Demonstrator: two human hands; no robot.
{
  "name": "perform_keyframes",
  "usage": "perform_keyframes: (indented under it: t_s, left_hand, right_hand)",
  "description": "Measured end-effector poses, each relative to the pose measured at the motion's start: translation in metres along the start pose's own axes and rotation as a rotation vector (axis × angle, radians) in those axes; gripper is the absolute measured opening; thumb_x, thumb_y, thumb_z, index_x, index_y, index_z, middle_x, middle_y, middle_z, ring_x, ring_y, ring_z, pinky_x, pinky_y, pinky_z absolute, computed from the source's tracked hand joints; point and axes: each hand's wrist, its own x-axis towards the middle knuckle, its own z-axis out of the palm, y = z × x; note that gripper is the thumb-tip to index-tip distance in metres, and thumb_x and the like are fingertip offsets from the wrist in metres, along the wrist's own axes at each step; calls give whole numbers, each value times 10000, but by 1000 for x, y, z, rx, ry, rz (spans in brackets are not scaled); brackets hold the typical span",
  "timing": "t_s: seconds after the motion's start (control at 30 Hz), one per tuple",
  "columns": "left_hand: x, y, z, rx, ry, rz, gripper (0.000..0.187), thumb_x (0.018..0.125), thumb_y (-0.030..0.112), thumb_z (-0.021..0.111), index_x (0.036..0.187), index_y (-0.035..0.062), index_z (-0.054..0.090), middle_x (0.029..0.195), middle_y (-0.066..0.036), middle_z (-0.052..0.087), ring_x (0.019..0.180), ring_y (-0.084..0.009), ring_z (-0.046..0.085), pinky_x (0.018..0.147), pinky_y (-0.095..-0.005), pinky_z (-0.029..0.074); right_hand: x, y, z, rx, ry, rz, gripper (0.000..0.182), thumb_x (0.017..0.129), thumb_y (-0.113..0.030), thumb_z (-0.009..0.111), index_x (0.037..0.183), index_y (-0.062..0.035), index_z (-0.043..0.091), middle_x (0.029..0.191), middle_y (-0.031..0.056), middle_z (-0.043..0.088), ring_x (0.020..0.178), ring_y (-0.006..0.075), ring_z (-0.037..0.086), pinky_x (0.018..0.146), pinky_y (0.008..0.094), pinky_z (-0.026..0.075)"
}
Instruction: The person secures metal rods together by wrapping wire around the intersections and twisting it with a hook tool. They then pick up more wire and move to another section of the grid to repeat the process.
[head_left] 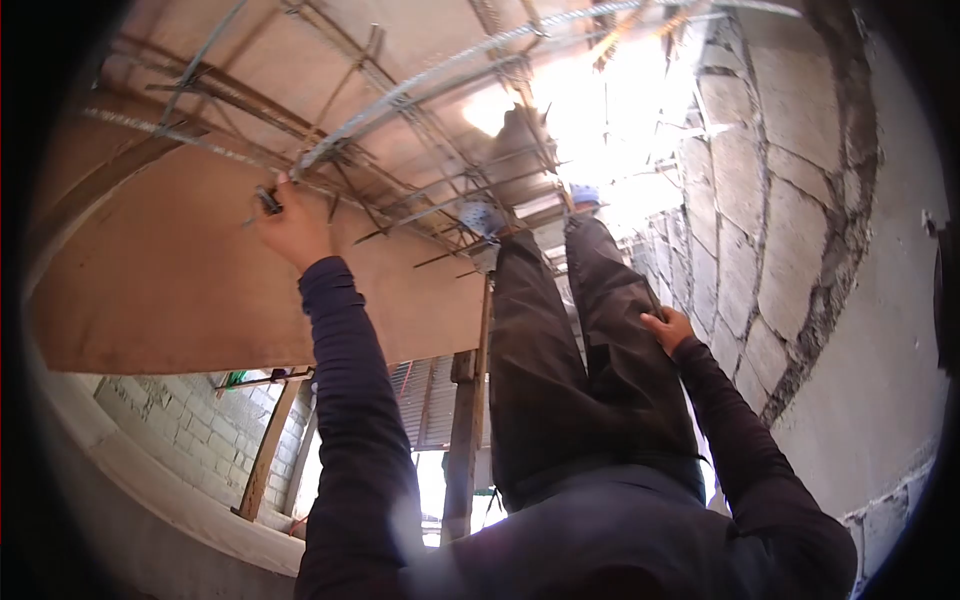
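My left hand [292, 228] is raised at the upper left, closed around a small dark tool [268, 202] whose kind I cannot tell. Its fingertips are right at a ribbed steel rebar [345, 132] that runs up to the right. More thin bars cross close by, in front of a brown plywood panel [200, 280]. Against the thigh of my dark trousers [615, 300] is my right hand [672, 328], its thumb toward the leg and its other fingers curled and mostly hidden. A narrow dark edge shows just above that thumb.
My feet, in bluish footwear [482, 218], are among the crossing bars. A rough block wall [735, 190] rises on the right. Wooden posts [463, 430] and another block wall [170, 420] stand at the lower left. Bright glare washes out the area past my feet.
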Motion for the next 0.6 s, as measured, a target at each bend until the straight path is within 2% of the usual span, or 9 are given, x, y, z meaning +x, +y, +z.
perform_keyframes:
  t_s: [0.17, 0.27, 0.33, 0.37, 0.43, 0.5, 0.53, 0.6]
  left_hand:
    - [-2, 19, -1, -35, -6, -47, 316, 934, 207, 735, 902, -96, 654, 822, -119, 703, 720, -182, 583, 683, -344, 486]
    - [5, 19, -3, -90, -39, -135, 313, 946, 217, 726, 922, -90, 674, 822, -92, 690, 723, -158, 569, 683, -328, 479]
    - [11, 20, -6, -106, -76, -195, 311, 952, 220, 720, 931, -88, 677, 824, -79, 683, 724, -145, 558, 681, -323, 475]
    - [15, 18, -7, -10, -102, -160, 321, 956, 233, 714, 911, -82, 675, 809, -61, 672, 720, -139, 554, 670, -324, 470]
    - [25, 8, -8, 90, -125, -121, 332, 959, 245, 708, 892, -77, 673, 794, -42, 661, 716, -133, 551, 659, -324, 466]
    - [30, -14, -9, -59, -197, -94, 311, 983, 242, 681, 871, -47, 653, 781, -21, 622, 696, -115, 514, 629, -300, 436]
    - [28, -14, -9, -45, -188, -85, 311, 983, 242, 681, 871, -47, 653, 781, -21, 622, 696, -115, 514, 629, -300, 436]
    - [14, -12, -6, -222, -125, -81, 289, 1005, 235, 651, 882, -26, 635, 765, -6, 581, 683, -101, 487, 606, -286, 407]
  right_hand:
    - [7, 19, 8, 38, 21, -16, 428, 899, -414, 721, 946, 11, 693, 846, 136, 724, 772, 215, 666, 744, 345, 512]
    - [9, 33, 13, 79, 44, -74, 424, 899, -411, 721, 942, 10, 695, 846, 137, 723, 774, 218, 666, 748, 349, 512]
    - [9, 35, 15, 117, 25, -73, 349, 924, -372, 729, 940, -26, 688, 739, 7, 628, 665, 88, 545, 625, 276, 455]
    - [9, 37, 15, 120, 24, -72, 349, 924, -372, 729, 940, -26, 688, 739, 7, 628, 665, 88, 545, 625, 276, 455]
    - [7, 29, 14, 100, 22, 2, 425, 897, -397, 725, 956, 22, 696, 863, 146, 725, 803, 216, 675, 770, 344, 515]
    - [4, 31, 13, 109, 17, 0, 418, 896, -389, 727, 963, 22, 699, 869, 141, 728, 805, 209, 675, 771, 339, 516]
    - [5, 30, 14, 116, 14, -5, 411, 895, -381, 729, 970, 22, 701, 874, 136, 730, 807, 203, 676, 772, 333, 517]
    - [2, 27, 15, 140, 6, -13, 406, 897, -377, 730, 978, 20, 704, 879, 128, 733, 810, 198, 675, 772, 331, 517]
